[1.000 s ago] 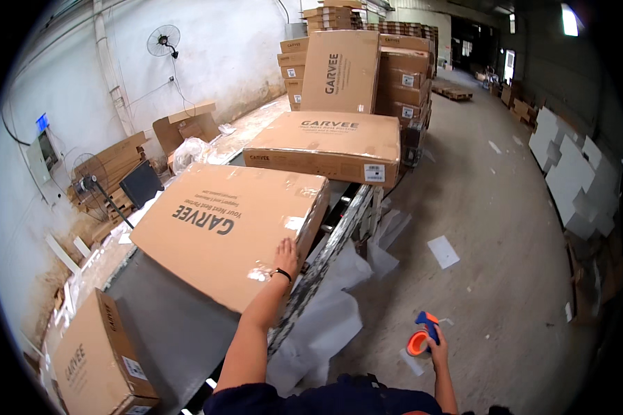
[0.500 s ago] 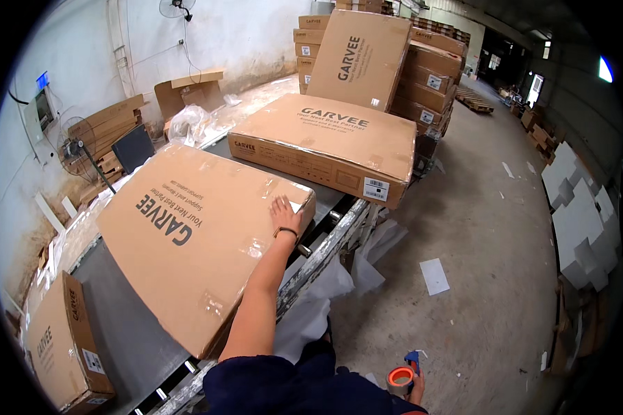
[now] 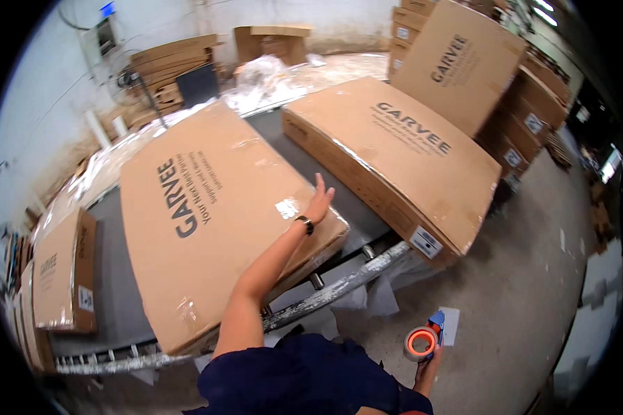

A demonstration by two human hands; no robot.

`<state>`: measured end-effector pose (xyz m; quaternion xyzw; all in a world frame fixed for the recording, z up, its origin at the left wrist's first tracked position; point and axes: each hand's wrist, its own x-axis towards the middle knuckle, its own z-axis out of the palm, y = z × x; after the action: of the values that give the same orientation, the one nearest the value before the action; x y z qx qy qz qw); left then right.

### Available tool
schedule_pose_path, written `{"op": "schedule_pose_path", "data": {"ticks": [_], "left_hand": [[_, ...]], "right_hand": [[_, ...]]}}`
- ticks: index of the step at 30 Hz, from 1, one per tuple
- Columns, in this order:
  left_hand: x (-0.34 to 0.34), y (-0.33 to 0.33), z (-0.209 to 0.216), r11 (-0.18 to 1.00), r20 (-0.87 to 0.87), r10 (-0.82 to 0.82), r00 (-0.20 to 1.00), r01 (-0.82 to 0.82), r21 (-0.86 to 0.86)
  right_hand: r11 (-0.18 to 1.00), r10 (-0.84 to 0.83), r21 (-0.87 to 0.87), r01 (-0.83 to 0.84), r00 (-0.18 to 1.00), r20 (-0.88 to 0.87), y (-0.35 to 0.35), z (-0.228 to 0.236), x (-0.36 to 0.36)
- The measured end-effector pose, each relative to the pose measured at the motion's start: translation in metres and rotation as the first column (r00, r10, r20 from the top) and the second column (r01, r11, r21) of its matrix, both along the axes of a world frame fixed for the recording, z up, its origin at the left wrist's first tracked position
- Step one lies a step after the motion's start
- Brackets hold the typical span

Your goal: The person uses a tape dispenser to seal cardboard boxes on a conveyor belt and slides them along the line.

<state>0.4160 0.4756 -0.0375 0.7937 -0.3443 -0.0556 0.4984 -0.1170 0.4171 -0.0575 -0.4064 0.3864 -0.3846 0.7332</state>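
Observation:
A large flat cardboard box [image 3: 221, 277] lies on the conveyor in front of me, with strips of clear tape along its edges. At its far right edge is my left hand [image 3: 316, 205], fingers stretched out and apart, the palm side against or just over the box; exact contact is hard to tell. A dark band circles that wrist. Low on the right, away from the conveyor, my right hand [image 3: 429, 365] is closed on a tape dispenser [image 3: 436, 319] with a blue end and an orange-cored roll.
A second flat box [image 3: 394, 138] lies farther along the conveyor [image 3: 114, 277], with another box [image 3: 464, 62] leaning upright behind it. More boxes [image 3: 66, 270] stand at left. Plastic wrap [image 3: 266, 79] lies by the wall. White paper [image 3: 450, 325] is on the floor.
The view has turned, so the boxes sit differently in it. My left hand has shifted from the top of the box toward its far edge. My right hand with the tape dispenser appears higher.

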Motion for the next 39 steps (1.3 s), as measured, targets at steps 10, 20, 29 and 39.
{"op": "schedule_pose_path", "data": {"ticks": [10,20,29,39], "left_hand": [[-0.129,0.187,0.014,0.534,0.47,0.426,0.773,-0.634,0.559],[-0.106,0.248,0.019,0.506,0.484,0.652,0.584,-0.81,0.296],[-0.192,0.448,0.014,-0.027,0.539,0.763,0.357,-0.816,0.578],[-0.19,0.45,0.018,0.034,0.55,0.765,0.336,-0.873,0.486]], "right_hand": [[0.666,0.745,0.027,-0.745,0.664,-0.063,-0.131,0.0,0.128],[0.477,0.751,0.323,-0.817,0.57,0.332,-0.135,0.034,0.228],[0.511,0.845,-0.24,-0.825,0.43,0.318,0.013,0.015,0.446],[0.39,0.868,-0.633,-0.669,0.496,0.01,0.165,0.022,0.49]]}}
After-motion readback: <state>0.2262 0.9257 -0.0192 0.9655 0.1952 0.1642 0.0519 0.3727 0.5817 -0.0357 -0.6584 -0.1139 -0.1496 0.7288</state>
